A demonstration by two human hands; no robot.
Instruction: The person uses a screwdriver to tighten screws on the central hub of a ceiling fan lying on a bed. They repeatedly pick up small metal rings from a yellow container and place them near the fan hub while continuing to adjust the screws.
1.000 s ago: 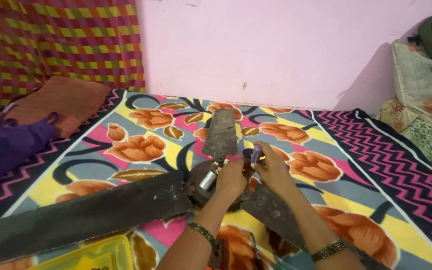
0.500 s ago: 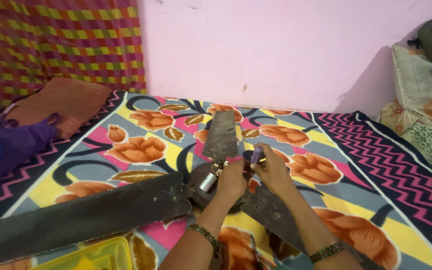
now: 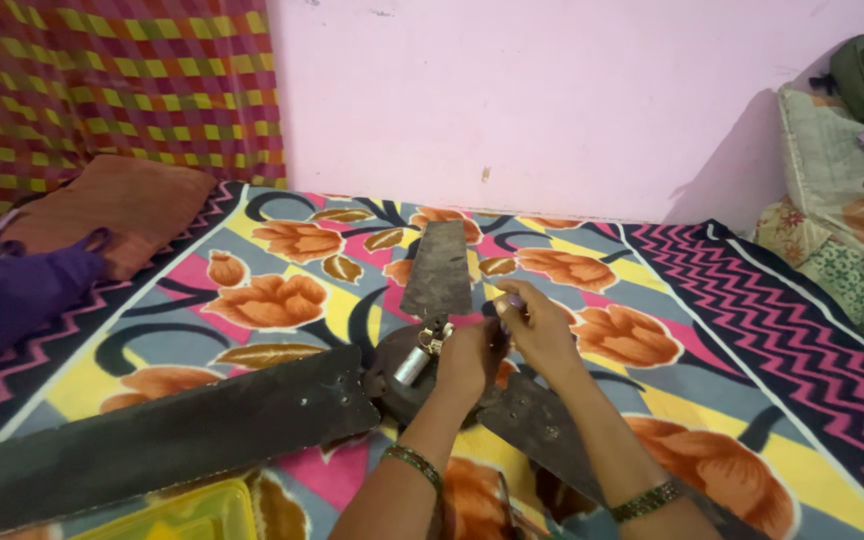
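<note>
A dusty dark ceiling fan lies on a flowered bedsheet (image 3: 282, 300), with its round motor hub (image 3: 397, 385) in the middle and a silver rod (image 3: 414, 362) on top. One blade (image 3: 439, 270) points away, another blade (image 3: 152, 440) runs to the near left, a third (image 3: 542, 430) lies under my right forearm. My left hand (image 3: 467, 358) rests closed on the hub's right side. My right hand (image 3: 537, 330) is just above it, fingers pinched on a small thin tool with a purple end (image 3: 512, 303).
A pink wall (image 3: 552, 100) stands behind the bed. An orange pillow (image 3: 112, 205) and purple cloth (image 3: 22, 295) lie at the left, folded quilts (image 3: 842, 210) at the right. A yellow plastic box (image 3: 187, 515) sits at the near edge.
Both hands stay on the hub; the fingers have shifted only slightly around the small tool. The fan has not moved.
</note>
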